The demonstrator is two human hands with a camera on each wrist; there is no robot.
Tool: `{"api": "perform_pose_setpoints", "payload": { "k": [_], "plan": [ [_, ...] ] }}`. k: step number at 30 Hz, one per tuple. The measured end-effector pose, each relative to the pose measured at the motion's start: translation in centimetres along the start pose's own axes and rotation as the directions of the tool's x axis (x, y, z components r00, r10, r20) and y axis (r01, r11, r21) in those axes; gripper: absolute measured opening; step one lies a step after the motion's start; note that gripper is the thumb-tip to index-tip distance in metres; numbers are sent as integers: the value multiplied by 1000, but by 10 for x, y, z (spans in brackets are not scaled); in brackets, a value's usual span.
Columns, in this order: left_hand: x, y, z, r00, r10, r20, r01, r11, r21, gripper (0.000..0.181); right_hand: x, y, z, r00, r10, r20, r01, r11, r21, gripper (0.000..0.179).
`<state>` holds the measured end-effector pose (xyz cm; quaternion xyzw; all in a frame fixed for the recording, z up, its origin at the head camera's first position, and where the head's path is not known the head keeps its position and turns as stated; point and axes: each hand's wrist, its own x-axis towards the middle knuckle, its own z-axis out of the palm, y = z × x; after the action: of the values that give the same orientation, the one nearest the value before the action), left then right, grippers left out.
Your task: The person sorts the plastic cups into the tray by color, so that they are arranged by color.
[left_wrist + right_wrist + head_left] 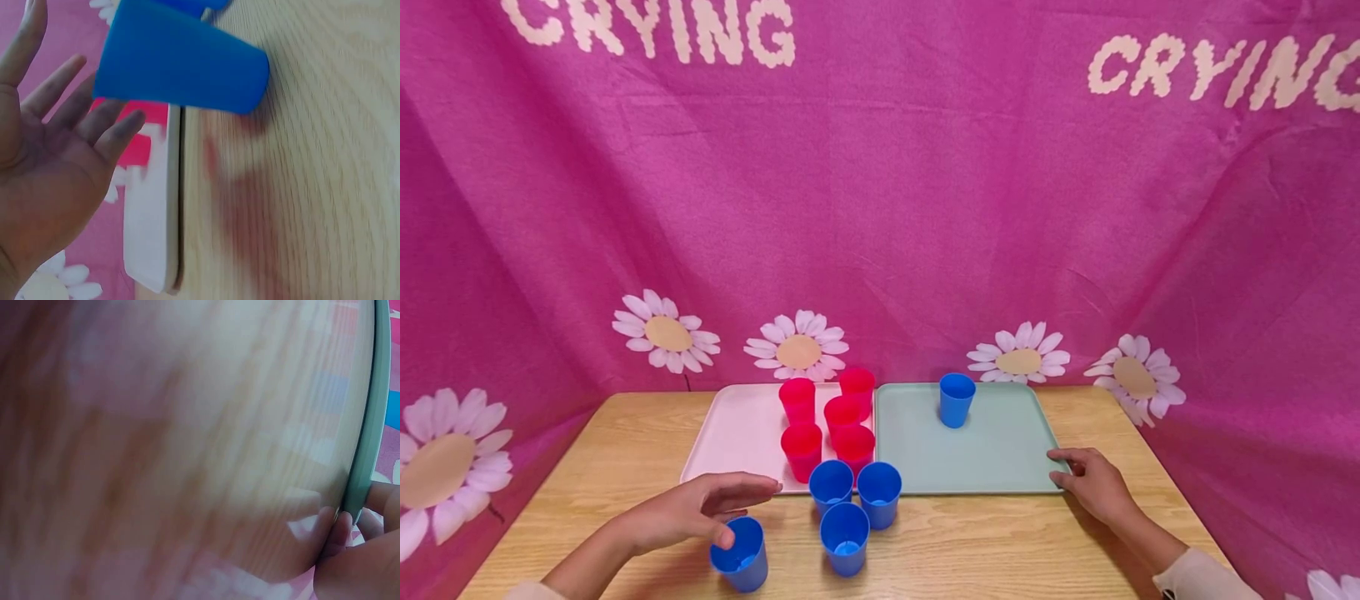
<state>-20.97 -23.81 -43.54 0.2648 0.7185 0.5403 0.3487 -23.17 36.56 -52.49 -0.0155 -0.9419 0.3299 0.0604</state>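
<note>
My left hand (681,512) hovers with fingers extended over a blue cup (741,557) on the table at the front left. Its thumb overlaps the cup's rim in the head view; whether it touches I cannot tell. In the left wrist view the blue cup (181,59) hides part of the fingers. At the right, my right hand (1097,486) pinches the front right corner of the green tray (917,475) between thumb and fingers. The tray's edge (369,444) shows in the right wrist view. One blue cup (956,404) stands upright on this tray.
Several red cups (801,454) stand on the right part of a pink tray (730,433), which adjoins the green one. Three blue cups (845,542) cluster before the trays on the wooden table (985,550). A pink curtain with flowers (880,208) hangs behind.
</note>
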Motion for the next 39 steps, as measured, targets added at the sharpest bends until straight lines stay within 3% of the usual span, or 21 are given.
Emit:
{"api": "perform_pose_setpoints", "payload": {
  "k": [7, 12, 16, 24, 32, 39],
  "plan": [
    [-6, -11, -11, 989, -11, 150, 22, 997, -72, 67, -1, -3, -1, 1000, 12, 9, -12, 1000, 4, 33],
    [-8, -13, -16, 975, -42, 220, 68, 992, -111, 68, -1, -6, -3, 1000, 19, 18, -19, 1000, 4, 33],
    [-5, -13, -19, 968, -54, 246, 82, 991, -104, 66, -1, -6, -3, 1000, 20, 23, -20, 1000, 2, 33],
    [1, -13, -24, 956, -20, 293, 61, 990, -131, 59, 0, -3, -2, 1000, 22, 20, -22, 1000, 3, 33],
    [4, -17, -24, 953, -26, 303, 69, 989, -131, 55, 0, -3, -2, 1000, 18, 23, -18, 1000, 10, 33],
    [1, -15, -22, 947, -57, 316, 105, 985, -135, 65, -1, -5, -3, 999, 17, 28, -17, 1000, 7, 33]
  ]
}}
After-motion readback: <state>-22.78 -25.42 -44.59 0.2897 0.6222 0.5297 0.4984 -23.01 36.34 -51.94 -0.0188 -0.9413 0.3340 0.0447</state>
